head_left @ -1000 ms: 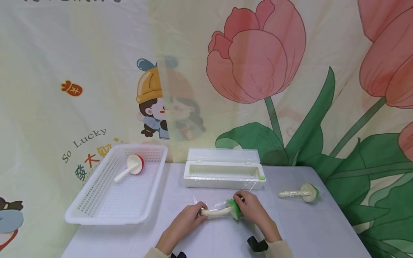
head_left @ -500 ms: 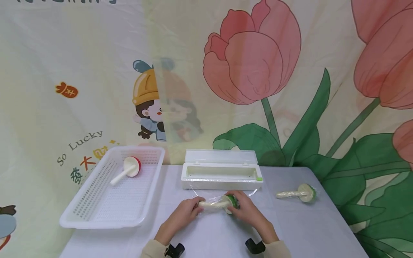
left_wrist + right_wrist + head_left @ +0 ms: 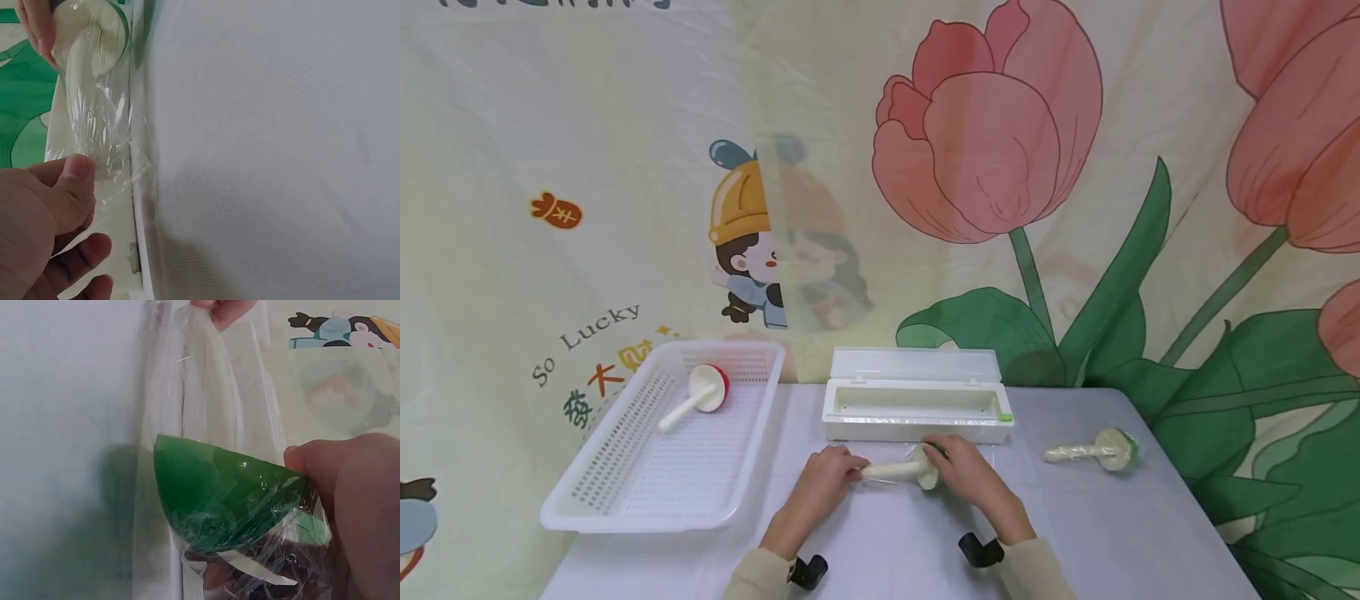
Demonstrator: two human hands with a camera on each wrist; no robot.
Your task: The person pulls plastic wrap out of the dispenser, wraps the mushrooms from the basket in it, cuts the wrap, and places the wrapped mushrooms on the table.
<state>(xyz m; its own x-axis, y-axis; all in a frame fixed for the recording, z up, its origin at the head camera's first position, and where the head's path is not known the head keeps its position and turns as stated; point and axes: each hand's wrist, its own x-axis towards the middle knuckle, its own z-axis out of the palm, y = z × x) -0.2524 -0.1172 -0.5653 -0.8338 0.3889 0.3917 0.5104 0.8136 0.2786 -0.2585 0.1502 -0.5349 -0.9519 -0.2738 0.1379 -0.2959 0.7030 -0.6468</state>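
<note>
A toy mushroom with a green cap (image 3: 209, 487) and a pale stem (image 3: 889, 472) lies sideways between both hands, wrapped in clear cling film (image 3: 103, 115). My left hand (image 3: 829, 482) pinches the film between thumb and forefinger at the free end of the stem; the other fingers curl loosely. My right hand (image 3: 972, 475) grips the film-covered cap at the other end, thumb against its edge. Gathered, creased film bunches beneath the cap in the right wrist view. In the head view the right fingers cover most of the green.
Behind the hands stands a white cling film box (image 3: 917, 429) with its lid up. A white basket (image 3: 747, 467) at left holds a red-capped mushroom (image 3: 707, 388). Another wrapped green-capped mushroom (image 3: 1108, 450) lies at right on the white-covered table (image 3: 1120, 542).
The mushroom and both hands have shifted slightly up toward the box. The right hand has turned the cap, so its pale underside now faces me. The film strands raised beside it have come down.
</note>
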